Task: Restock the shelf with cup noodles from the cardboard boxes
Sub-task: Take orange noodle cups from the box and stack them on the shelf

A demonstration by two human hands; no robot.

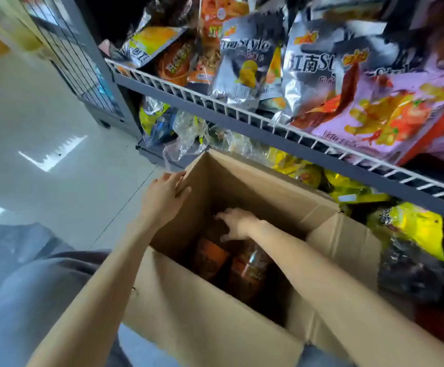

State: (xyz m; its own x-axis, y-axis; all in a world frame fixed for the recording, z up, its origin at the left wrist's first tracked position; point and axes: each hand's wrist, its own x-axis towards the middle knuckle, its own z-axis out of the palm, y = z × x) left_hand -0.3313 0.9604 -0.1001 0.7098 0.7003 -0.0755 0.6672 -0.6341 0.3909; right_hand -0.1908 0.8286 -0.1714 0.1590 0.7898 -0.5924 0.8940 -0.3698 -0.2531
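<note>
Reaching into the box, right hand (235,223) has its fingers (222,216) spread and bent down over the dark top of a cup noodle (217,235); whether they actually grip it, cannot tell, the box interior is dim and blurred; left hand (166,194) rests on the upright left flap, fingers (181,185) laid fairly straight against the cardboard with the thumb over the flap edge, apparently steadying it; cardboard box (207,313) stands open on the floor (43,115) just in front of the shelf, flaps up; inside, at least two more orange-and-dark cup noodles (247,271) lie below the right hand, wrapped in shiny film; exact count not readable; wire-fronted shelf (242,112) above holds silver, orange and pink snack bags (244,64); lower tier right behind the box holds yellow and clear packets (348,186); no cup noodles visible on any shelf tier in view; judgement: early in the task, still at the pick step; box looks well stocked, nothing seen placed; left to do: lift cup out, find its shelf slot, repeat till box empties.
</note>
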